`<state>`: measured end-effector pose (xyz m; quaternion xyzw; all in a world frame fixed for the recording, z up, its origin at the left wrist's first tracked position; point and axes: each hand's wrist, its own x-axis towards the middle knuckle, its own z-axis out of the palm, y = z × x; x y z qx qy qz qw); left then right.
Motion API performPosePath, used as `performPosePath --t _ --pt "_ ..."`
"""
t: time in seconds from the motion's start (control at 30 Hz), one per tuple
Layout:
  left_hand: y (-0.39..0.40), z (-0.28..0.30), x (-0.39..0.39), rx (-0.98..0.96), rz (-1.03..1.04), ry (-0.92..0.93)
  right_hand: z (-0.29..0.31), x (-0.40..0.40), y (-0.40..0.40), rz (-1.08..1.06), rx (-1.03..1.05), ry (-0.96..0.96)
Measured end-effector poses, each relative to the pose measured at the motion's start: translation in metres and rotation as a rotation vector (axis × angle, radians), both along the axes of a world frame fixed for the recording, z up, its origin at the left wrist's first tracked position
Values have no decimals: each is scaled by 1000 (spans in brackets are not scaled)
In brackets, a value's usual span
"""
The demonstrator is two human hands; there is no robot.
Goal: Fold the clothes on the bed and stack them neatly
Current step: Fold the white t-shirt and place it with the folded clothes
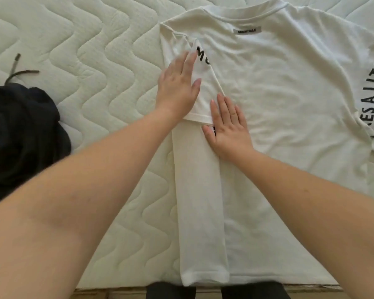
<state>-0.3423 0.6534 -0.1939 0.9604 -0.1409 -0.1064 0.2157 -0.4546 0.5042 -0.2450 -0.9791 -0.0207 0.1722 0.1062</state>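
Note:
A white T-shirt (279, 100) with black lettering lies flat on the bed, neck away from me. Its left side is folded inward as a long strip (201, 201), with the left sleeve folded down over it. My left hand (177, 85) presses flat on that folded sleeve, fingers straight. Just beside it, my right hand (227, 126) lies flat on the shirt's body at the sleeve's hem, fingers straight. The right sleeve, printed with letters, spreads out at the right edge of view.
A dark garment (20, 130) with a drawstring lies bunched on the quilted mattress (84, 50) at the left. The mattress's near edge (108, 288) runs along the bottom, and my dark trouser legs show below it.

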Motion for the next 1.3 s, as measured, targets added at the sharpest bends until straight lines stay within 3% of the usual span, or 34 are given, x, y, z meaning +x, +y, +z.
performPosePath --t 0.1,0.17,0.27,0.37,0.5,0.6,0.87,0.97,1.07,1.2,1.3 --pt "23 9 -78 -263 364 92 12 -4 1 -84 116 80" --pt "38 8 -129 -332 592 192 25 -22 4 -200 197 21" --pt "51 4 -196 -357 764 245 49 -78 18 -469 271 -131" --pt "50 -1 -241 -397 874 347 61 -143 30 -744 410 36" --pt "45 -5 -272 -327 810 569 67 -202 44 -714 343 316" --pt "48 -8 -285 -257 740 635 71 -227 51 -712 311 480" --pt "64 -4 -313 -553 846 805 71 -274 51 -679 335 642" --pt "69 0 -338 -592 787 953 68 -286 53 -681 400 675" --pt "72 2 -373 -492 752 1014 64 -301 55 -696 528 705" --pt "74 3 -414 -489 884 1103 61 -324 53 -965 855 822" --pt "78 5 -429 -517 877 1125 59 -330 52 -1009 866 849"
